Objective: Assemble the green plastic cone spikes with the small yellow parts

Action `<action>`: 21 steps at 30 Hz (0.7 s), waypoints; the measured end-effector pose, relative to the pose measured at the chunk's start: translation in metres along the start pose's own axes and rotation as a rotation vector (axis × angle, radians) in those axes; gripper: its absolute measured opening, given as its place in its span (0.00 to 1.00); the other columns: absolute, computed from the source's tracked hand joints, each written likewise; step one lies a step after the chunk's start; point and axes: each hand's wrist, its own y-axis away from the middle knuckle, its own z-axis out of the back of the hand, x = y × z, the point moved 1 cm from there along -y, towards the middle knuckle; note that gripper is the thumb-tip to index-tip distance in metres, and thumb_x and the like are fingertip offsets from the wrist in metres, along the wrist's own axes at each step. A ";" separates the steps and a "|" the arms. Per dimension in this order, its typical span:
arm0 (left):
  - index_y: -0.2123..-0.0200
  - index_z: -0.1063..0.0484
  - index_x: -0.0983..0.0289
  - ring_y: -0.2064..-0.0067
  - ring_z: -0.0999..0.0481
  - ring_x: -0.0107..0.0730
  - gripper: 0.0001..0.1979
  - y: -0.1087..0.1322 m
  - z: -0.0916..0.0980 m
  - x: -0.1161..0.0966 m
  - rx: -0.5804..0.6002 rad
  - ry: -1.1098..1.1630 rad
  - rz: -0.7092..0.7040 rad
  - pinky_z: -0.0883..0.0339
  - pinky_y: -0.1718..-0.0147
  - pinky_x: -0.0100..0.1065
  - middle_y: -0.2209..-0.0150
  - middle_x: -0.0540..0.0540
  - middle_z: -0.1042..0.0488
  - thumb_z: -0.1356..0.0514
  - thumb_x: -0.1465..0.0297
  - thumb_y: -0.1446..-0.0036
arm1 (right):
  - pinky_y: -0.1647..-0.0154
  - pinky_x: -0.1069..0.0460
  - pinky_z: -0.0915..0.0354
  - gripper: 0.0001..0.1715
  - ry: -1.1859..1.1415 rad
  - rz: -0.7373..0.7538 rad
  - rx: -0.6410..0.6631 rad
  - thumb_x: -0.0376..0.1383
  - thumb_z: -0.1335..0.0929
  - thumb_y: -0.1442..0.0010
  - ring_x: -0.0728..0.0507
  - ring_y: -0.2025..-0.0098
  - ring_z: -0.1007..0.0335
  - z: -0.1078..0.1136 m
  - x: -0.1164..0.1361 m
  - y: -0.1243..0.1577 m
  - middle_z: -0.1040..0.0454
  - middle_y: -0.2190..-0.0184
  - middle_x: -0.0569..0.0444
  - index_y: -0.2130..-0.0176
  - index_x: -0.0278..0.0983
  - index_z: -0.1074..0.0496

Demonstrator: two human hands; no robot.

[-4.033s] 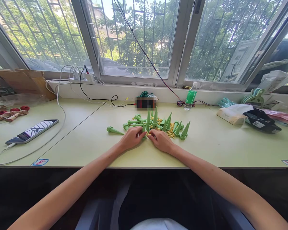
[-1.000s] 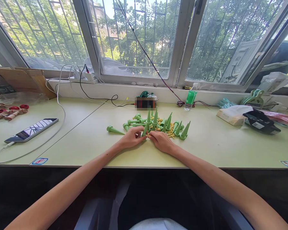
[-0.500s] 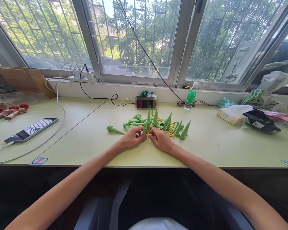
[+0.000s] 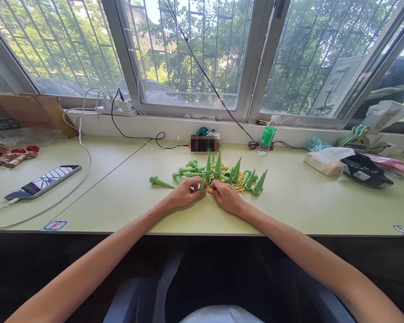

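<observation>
My left hand (image 4: 187,192) is closed around the lower part of a green plastic watering spike (image 4: 202,181), which stands point up close to the table. Against its right side, my right hand (image 4: 226,196) pinches a small yellow valve piece (image 4: 208,189) between thumb and fingertips. Whether the valve piece enters the spike cannot be made out. Just beyond both hands is a pile of green spikes (image 4: 217,167), some upright and some lying down, mixed with small yellow pieces (image 4: 239,186). One loose spike (image 4: 160,181) lies left of the pile.
A phone (image 4: 43,181) on a white cable lies at left, near red and wooden pieces (image 4: 18,154). A water bottle (image 4: 268,135) stands by the window ledge. At right are a tissue box (image 4: 325,161) and a black package (image 4: 366,169). The table's front edge (image 4: 202,234) runs below my wrists.
Almost nothing differs. Both hands stay at the same spot on the spike and the yellow piece, with only a very slight shift of the view.
</observation>
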 end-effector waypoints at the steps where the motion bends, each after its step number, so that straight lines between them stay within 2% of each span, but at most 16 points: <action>1: 0.63 0.25 0.65 0.73 0.41 0.23 0.08 0.000 0.000 0.000 -0.002 -0.003 -0.002 0.46 0.77 0.25 0.70 0.50 0.34 0.41 0.68 0.42 | 0.65 0.54 0.44 0.03 0.009 -0.002 0.004 0.32 0.34 0.32 0.45 0.65 0.30 0.000 0.000 0.000 0.25 0.65 0.54 0.62 0.38 0.33; 13: 0.66 0.24 0.66 0.74 0.41 0.21 0.09 0.000 0.002 -0.003 0.005 0.029 0.004 0.47 0.78 0.25 0.69 0.50 0.35 0.39 0.66 0.42 | 0.68 0.54 0.49 0.08 0.093 0.019 0.022 0.33 0.36 0.30 0.46 0.67 0.32 -0.001 -0.002 0.001 0.26 0.68 0.53 0.64 0.37 0.33; 18: 0.65 0.24 0.66 0.74 0.41 0.21 0.09 -0.001 0.000 -0.001 -0.027 0.041 0.011 0.47 0.79 0.25 0.69 0.51 0.34 0.39 0.66 0.42 | 0.67 0.54 0.46 0.08 0.036 0.003 -0.006 0.35 0.35 0.30 0.46 0.66 0.31 -0.002 -0.002 0.000 0.26 0.68 0.53 0.64 0.37 0.31; 21: 0.66 0.23 0.66 0.74 0.40 0.22 0.08 -0.002 -0.001 0.001 -0.066 0.047 0.016 0.46 0.79 0.25 0.68 0.51 0.33 0.39 0.67 0.43 | 0.65 0.54 0.43 0.04 0.002 -0.009 -0.032 0.36 0.34 0.31 0.45 0.65 0.31 -0.002 -0.004 -0.001 0.26 0.67 0.53 0.60 0.37 0.31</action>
